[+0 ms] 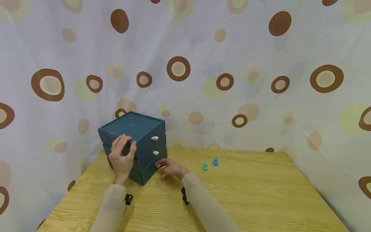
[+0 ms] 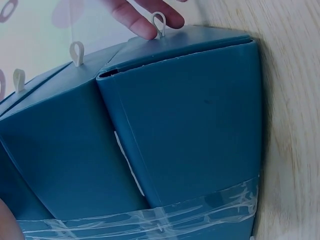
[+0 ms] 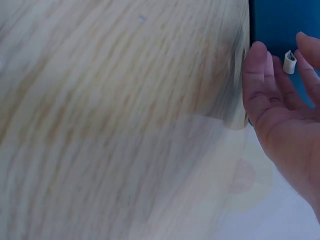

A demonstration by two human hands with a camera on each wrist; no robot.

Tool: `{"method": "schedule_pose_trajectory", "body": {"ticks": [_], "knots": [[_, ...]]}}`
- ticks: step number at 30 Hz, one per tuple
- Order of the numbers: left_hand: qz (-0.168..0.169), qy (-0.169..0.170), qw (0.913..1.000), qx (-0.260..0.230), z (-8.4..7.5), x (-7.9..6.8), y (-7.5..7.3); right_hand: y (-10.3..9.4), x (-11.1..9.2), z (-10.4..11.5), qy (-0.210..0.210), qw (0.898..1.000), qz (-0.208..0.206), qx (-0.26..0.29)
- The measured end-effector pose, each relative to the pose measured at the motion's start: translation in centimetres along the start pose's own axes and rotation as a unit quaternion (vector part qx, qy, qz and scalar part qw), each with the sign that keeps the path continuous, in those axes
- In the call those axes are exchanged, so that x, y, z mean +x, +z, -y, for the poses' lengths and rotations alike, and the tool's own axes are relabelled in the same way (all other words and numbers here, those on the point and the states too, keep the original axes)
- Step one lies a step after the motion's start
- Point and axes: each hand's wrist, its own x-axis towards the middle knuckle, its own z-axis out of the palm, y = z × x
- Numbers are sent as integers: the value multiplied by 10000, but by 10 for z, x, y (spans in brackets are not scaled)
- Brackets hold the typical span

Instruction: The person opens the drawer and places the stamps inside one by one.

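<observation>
A dark blue box of three stacked drawers [image 1: 133, 125] stands at the left of the table, each drawer front bearing a white pull loop. My left hand [image 1: 121, 158] rests on the box's near upper edge, fingers over the top and thumb on the side. Beside the bottom drawer's loop [image 2: 159, 25] is my right hand [image 1: 172, 169], its fingers spread around it. In the right wrist view, a loop [image 3: 289, 62] shows between the right hand's fingers [image 3: 285, 82], with no pinch visible. The left wrist view shows the bottom drawer [image 2: 185, 120] closed or nearly so.
A green stepped peg-like piece [image 1: 205, 166] and a blue one [image 1: 215, 161] stand on the wooden table [image 1: 246, 193], right of the box. Clear tape [image 2: 135, 225] wraps the box. A patterned curtain [image 1: 203, 45] hangs behind the table.
</observation>
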Motion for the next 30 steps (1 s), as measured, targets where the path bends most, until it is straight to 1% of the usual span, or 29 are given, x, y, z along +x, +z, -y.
{"method": "schedule_pose_trajectory", "body": {"ticks": [2,5,11,15,21,25,30], "knots": [[27,2,10000,-7,7,-2,1,-1,-1,-1,7,10000,-14,5],[57,11,10000,-15,12,-3,2,-3,-2,-2,-16,10000,-20,-30],[-1,116,9999,-28,14,-2,5,-10,-6,-2,-56,9998,17,-169],[-12,182,9998,-62,14,-1,5,-16,-9,-5,-63,9999,13,-157],[-23,119,9999,14,15,-1,1,-20,-15,-11,-133,9999,57,-4],[-50,98,9999,38,9,1,0,-24,-19,-14,-213,9997,21,-125],[2,116,9999,-110,-15,8,-2,-33,-25,-19,-228,9992,-10,-319]]}}
